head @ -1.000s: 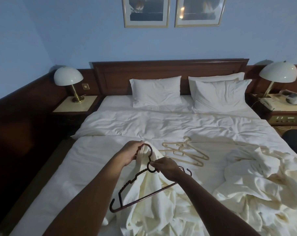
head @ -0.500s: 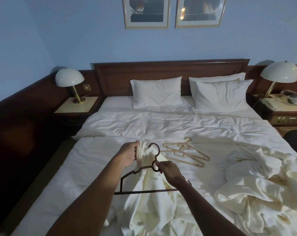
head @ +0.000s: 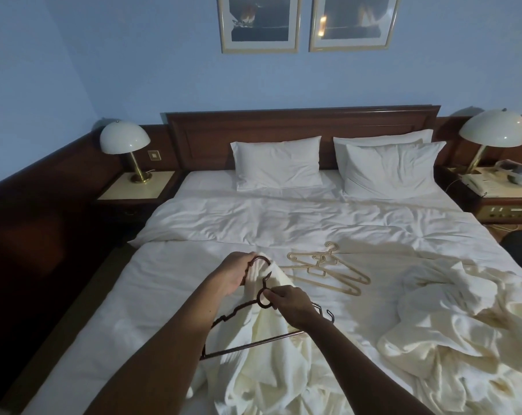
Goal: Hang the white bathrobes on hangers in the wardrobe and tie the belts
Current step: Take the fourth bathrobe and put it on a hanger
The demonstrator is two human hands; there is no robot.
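Since half a second ago you've tipped the dark hanger (head: 253, 322) back to a slant, its left end dropping low. Your left hand (head: 234, 277) grips the hook together with the robe (head: 283, 363) collar; your right hand (head: 292, 305) pinches the ring at the hanger's neck, fingers curled. Robe fabric lies bunched between both hands, trailing down the bed (head: 193, 235) toward you. Progress: early. No shoulder looks seated on the hanger yet, no belt tied, wardrobe not in view. Second robe (head: 451, 324) lies heaped to the right; pale hangers (head: 328, 272) sit untouched beyond your hands.
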